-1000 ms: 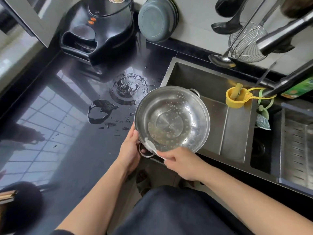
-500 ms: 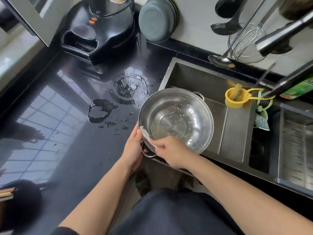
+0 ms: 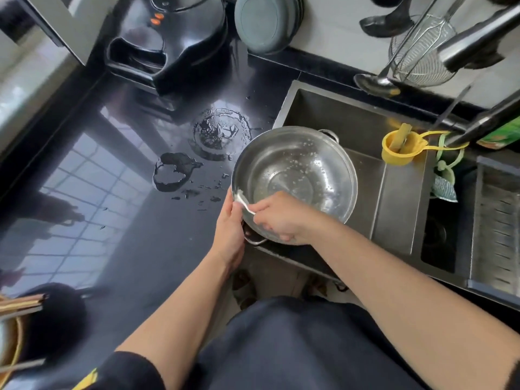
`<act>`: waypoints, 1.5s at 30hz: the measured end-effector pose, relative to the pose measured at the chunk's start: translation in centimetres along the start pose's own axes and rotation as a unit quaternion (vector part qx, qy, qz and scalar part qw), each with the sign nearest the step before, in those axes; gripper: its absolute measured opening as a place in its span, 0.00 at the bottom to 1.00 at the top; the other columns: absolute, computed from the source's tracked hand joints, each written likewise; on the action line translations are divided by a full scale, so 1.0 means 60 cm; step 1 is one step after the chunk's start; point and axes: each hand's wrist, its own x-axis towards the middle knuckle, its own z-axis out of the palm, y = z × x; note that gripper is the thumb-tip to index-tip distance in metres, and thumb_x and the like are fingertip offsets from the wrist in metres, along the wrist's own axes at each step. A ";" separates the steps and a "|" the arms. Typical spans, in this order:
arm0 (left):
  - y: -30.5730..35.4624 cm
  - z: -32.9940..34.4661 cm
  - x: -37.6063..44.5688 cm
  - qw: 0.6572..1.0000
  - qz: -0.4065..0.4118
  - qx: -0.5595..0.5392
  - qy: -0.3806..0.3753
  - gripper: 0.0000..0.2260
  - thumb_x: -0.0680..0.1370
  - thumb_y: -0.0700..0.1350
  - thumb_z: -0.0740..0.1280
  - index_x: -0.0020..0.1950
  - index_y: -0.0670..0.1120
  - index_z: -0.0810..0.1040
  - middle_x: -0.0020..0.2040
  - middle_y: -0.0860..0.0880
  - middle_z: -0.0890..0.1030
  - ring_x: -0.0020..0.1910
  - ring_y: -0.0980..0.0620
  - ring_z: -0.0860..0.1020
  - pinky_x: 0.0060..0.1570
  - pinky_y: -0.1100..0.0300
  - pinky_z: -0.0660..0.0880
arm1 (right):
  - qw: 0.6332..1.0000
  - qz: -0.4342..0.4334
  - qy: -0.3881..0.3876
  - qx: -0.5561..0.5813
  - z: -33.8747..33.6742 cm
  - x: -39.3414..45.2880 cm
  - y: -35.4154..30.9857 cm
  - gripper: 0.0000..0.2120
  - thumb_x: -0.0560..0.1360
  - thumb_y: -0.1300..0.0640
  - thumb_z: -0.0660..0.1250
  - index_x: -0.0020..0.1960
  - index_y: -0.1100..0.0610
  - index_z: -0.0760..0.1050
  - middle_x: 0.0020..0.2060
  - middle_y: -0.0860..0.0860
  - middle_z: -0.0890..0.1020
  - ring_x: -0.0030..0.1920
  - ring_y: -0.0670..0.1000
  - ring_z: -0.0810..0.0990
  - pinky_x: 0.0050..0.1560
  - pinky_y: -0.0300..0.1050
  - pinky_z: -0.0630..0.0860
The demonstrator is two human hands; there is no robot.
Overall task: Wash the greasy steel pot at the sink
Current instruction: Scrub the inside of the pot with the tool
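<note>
A round steel pot with two side handles is tilted toward me over the sink's near left corner; white bits cling to its inside. My left hand grips the pot's near left rim. Inside the pot at its near wall, my right hand holds a small white spoon whose bowl touches the rim on the left. The near handle pokes out under my right hand.
The steel sink has a raised ledge on its right with a yellow cup and a drain rack beyond. Puddles wet the black counter. A black cooker and grey bowls stand behind. Ladles and a wire skimmer hang above.
The pot has shifted slightly right and up. My right hand moved from the pot's near rim into the pot, carrying the spoon up along the left inner wall.
</note>
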 end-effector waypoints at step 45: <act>0.050 -0.074 -0.029 0.948 -0.002 0.314 -0.055 0.11 0.84 0.40 0.66 0.61 0.52 0.84 0.40 0.46 0.85 0.31 0.49 0.79 0.39 0.51 0.79 | 0.996 -0.088 0.018 0.003 0.030 -0.015 0.074 0.20 0.80 0.57 0.65 0.70 0.43 0.77 0.22 0.30 0.72 0.28 0.33 0.71 0.33 0.26 0.66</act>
